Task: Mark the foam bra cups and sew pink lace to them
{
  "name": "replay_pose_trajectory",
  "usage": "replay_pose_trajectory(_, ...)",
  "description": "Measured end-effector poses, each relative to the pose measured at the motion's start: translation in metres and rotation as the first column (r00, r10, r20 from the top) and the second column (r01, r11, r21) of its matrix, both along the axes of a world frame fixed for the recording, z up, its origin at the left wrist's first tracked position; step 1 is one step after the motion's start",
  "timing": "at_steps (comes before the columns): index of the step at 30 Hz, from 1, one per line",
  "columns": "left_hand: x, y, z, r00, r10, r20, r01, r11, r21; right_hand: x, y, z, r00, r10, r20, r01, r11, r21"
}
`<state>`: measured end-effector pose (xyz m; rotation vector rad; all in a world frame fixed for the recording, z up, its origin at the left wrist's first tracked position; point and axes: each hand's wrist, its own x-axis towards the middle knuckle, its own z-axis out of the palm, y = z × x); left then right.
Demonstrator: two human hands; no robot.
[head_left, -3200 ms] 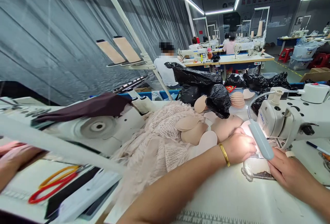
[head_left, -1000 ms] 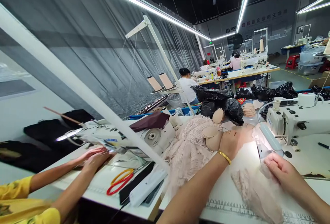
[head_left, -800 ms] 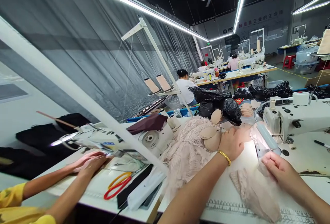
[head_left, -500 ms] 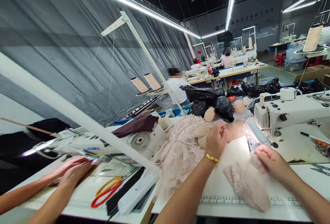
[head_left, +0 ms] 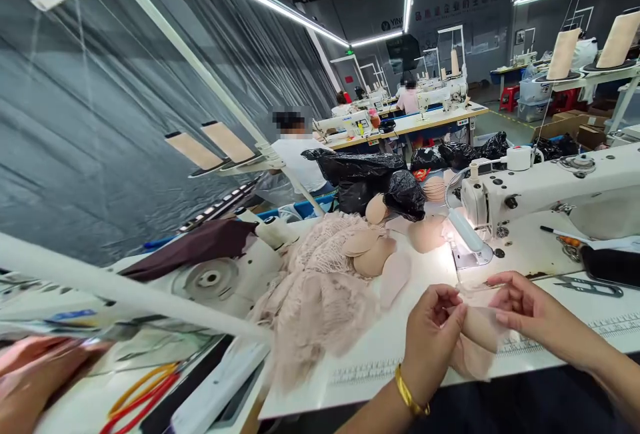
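At the table's front edge, my left hand [head_left: 434, 331], with a gold bracelet at the wrist, pinches a soft beige fabric piece [head_left: 477, 334]. My right hand [head_left: 527, 311] grips its other side between thumb and fingers. The piece looks thin and partly see-through, with a smooth rounded part; blur hides its exact make-up. Just beyond the hands is the lit needle area of a white sewing machine [head_left: 533, 187], with a small lamp [head_left: 465, 229] beside it. To the left, beige oval pads [head_left: 373, 257] rest on a heap of beige lace fabric [head_left: 320, 294].
Thread snips [head_left: 590, 287] and a dark phone [head_left: 613, 266] lie right of my hands. Black plastic bags [head_left: 370, 174] sit behind the table. At left are a thread stand pole [head_left: 125, 291], red-and-orange-handled scissors [head_left: 143, 397] and a co-worker's blurred hands [head_left: 40, 374].
My left hand has come down from beside the pads to the front edge, meeting my right hand at the beige piece. The view has swung right; the co-worker's hands sit farther left.
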<state>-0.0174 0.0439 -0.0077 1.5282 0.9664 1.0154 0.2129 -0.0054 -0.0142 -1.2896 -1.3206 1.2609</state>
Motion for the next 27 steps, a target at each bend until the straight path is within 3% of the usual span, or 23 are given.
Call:
replay_pose_trajectory(3,-0.006,0.008,0.017,0.961,-0.192,-0.200,0.225,0.962,0.154,-0.007,-0.015,0.004,0.972,0.002,0.235,-0.040,0.987,0.155)
replay_pose_trajectory(5,-0.010,0.018,0.034,0.864,-0.343,-0.367,0.447,0.860,0.247,-0.013,-0.022,0.010,0.923,-0.001,0.385,-0.146,0.924,0.353)
replay_pose_trajectory(7,-0.013,0.030,0.049,0.724,-0.440,-0.531,0.624,0.746,0.233,-0.017,-0.024,0.019,0.867,-0.033,0.497,-0.291,0.777,0.558)
replay_pose_trajectory(9,-0.016,0.042,0.059,0.622,-0.450,-0.641,0.680,0.717,0.155,-0.018,-0.021,0.028,0.810,-0.105,0.577,-0.402,0.617,0.677)
replay_pose_trajectory(11,-0.021,0.051,0.066,0.622,-0.370,-0.690,0.639,0.750,0.174,-0.017,-0.013,0.033,0.766,-0.173,0.619,-0.448,0.548,0.707)
replay_pose_trajectory(13,-0.026,0.056,0.069,0.685,-0.176,-0.707,0.572,0.731,0.372,-0.015,0.000,0.031,0.754,-0.219,0.620,-0.441,0.531,0.724)
replay_pose_trajectory(14,-0.028,0.057,0.068,0.710,-0.056,-0.702,0.550,0.668,0.502,-0.014,0.008,0.028,0.756,-0.237,0.610,-0.434,0.516,0.739)
replay_pose_trajectory(16,-0.029,0.056,0.060,0.700,0.160,-0.696,0.563,0.477,0.675,-0.010,0.026,0.018,0.747,-0.279,0.603,-0.456,0.446,0.770)
replay_pose_trajectory(17,-0.028,0.056,0.054,0.666,0.229,-0.710,0.601,0.399,0.693,-0.007,0.035,0.012,0.729,-0.303,0.614,-0.487,0.402,0.776)
replay_pose_trajectory(19,-0.020,0.057,0.039,0.584,0.247,-0.773,0.708,0.311,0.634,0.002,0.055,0.000,0.659,-0.326,0.678,-0.587,0.341,0.734)
replay_pose_trajectory(23,0.007,0.076,0.009,0.498,0.136,-0.857,0.822,0.243,0.516,0.025,0.082,-0.019,0.539,-0.281,0.794,-0.707,0.361,0.608)
replay_pose_trajectory(27,0.030,0.100,-0.015,0.496,0.139,-0.857,0.808,0.288,0.515,0.042,0.087,-0.027,0.519,-0.256,0.815,-0.674,0.463,0.575)
